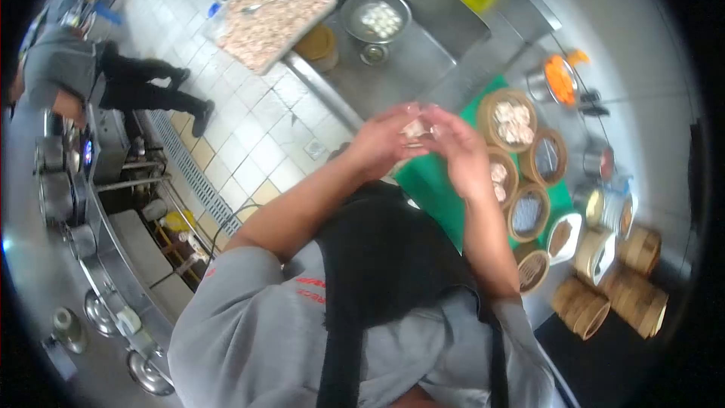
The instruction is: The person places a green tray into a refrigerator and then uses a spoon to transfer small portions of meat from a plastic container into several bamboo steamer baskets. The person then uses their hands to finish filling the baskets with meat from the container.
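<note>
My left hand (384,140) and my right hand (459,143) meet in front of me above the edge of the green cutting board (430,181). The fingers of both are curled around a small pale dumpling (413,130), partly hidden by them and a little blurred. Right of my hands stands a bamboo steamer (487,130) of pinkish-white dumplings (515,122). Closer to me, a second steamer (512,164) holds more dumplings (498,181), partly behind my right hand. Two other steamers show perforated liners (545,157).
A tray of minced filling (276,11) with a spoon lies beyond my left arm. The sink (423,53) contains a bowl of white balls (380,21). Orange pieces (560,79) fill a metal pot; stacked steamers (581,307) stand lower right. Another person (68,68) works at the left stove.
</note>
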{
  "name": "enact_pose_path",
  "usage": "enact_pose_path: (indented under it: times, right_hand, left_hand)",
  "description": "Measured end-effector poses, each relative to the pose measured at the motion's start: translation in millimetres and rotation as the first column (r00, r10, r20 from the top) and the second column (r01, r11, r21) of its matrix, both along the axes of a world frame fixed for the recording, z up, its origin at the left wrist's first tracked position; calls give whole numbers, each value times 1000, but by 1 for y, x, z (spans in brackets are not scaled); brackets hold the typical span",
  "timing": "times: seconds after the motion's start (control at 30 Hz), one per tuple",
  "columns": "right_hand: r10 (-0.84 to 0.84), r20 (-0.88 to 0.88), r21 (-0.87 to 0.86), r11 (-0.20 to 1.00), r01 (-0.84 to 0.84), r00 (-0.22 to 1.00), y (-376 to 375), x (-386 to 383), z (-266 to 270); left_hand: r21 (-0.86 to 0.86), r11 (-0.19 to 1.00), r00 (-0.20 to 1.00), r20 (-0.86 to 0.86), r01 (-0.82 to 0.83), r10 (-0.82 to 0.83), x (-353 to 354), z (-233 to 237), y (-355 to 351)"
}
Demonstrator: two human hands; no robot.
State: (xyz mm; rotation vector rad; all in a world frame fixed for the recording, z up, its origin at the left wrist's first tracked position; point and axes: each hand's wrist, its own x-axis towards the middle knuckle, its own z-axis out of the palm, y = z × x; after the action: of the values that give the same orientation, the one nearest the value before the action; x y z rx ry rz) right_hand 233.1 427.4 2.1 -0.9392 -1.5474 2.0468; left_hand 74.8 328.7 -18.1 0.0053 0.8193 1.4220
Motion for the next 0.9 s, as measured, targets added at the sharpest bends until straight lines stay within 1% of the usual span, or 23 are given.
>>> enact_pose_path:
  times: [0.07, 0.1, 0.13, 0.17, 0.23, 0.3, 0.33, 0.37, 0.43, 0.47, 0.5, 0.6, 0.63, 0.67, 0.7, 0.77, 0.8, 0.87, 0.9]
  right_hand:
    - [47, -67, -21, 999, -48, 997, -5, -15, 13]
    - [59, -70, 24, 998, -58, 996, -6, -23, 19]
    - [70, -72, 69, 995, -65, 995, -6, -30, 25]
    - [77, -70, 114, 991, -69, 995, -5, -36, 29]
    - [66, -32, 105, 992, -62, 997, 1, -50, 29]
    - [53, 46, 113, 992, -58, 998, 7, -69, 20]
    - [16, 80, 116, 993, -25, 997, 6, -85, 19]
    - [14, 100, 114, 993, -26, 995, 5, -100, 17]
    - [10, 138, 113, 993, -26, 990, 5, -134, 9]
    - [27, 179, 127, 991, -50, 984, 2, -172, 5]
    - [38, 184, 129, 990, -63, 982, 1, -191, 4]
    - [69, 188, 140, 985, -96, 980, -1, -249, 2]
    - [78, 212, 161, 980, -114, 974, -1, -264, 3]
    - [88, 236, 182, 974, -133, 968, 1, -278, 4]
    - [98, 260, 201, 967, -153, 961, 3, -292, 4]
    - [84, 395, 347, 908, -233, 915, 9, -320, 10]
    - [67, 459, 412, 867, -279, 886, 14, -334, 11]
    - [84, 462, 525, 776, -349, 883, 23, -366, 6]
    - [94, 463, 577, 723, -380, 881, 27, -385, 2]
  left_hand:
    - [18, 997, 996, -44, -70, 71, -13, 5, -10]
    - [33, 994, 992, -66, -103, 105, -25, 8, -14]
    - [-20, 988, 985, -85, -155, 153, -41, 12, -24]
    - [7, 981, 974, -124, -191, 191, -64, 12, -33]
    - [62, 965, 945, -195, -256, 263, -121, 8, -48]
    - [97, 909, 864, -284, -405, 415, -187, 13, -61]
    - [95, 881, 822, -323, -464, 468, -225, 14, -68]
    - [95, 848, 776, -360, -521, 517, -263, 13, -75]
    - [61, 822, 710, -472, -566, 523, -338, 6, -89]
    - [45, 811, 681, -517, -584, 519, -394, -3, -94]
    - [25, 801, 652, -567, -598, 504, -425, -9, -95]
    - [-69, 835, 677, -623, -546, 391, -488, -29, -92]
    - [-97, 845, 683, -640, -526, 352, -498, -27, -91]
    - [-131, 830, 675, -656, -543, 338, -504, -26, -91]
    - [-124, 813, 639, -689, -569, 342, -507, -25, -93]
    - [-108, 777, 563, -751, -621, 345, -505, -21, -103]
    - [-117, 756, 528, -782, -645, 330, -506, -30, -111]
    - [-132, 712, 460, -840, -689, 289, -501, -59, -132]
    - [-165, 698, 495, -815, -697, 302, -491, -72, -137]
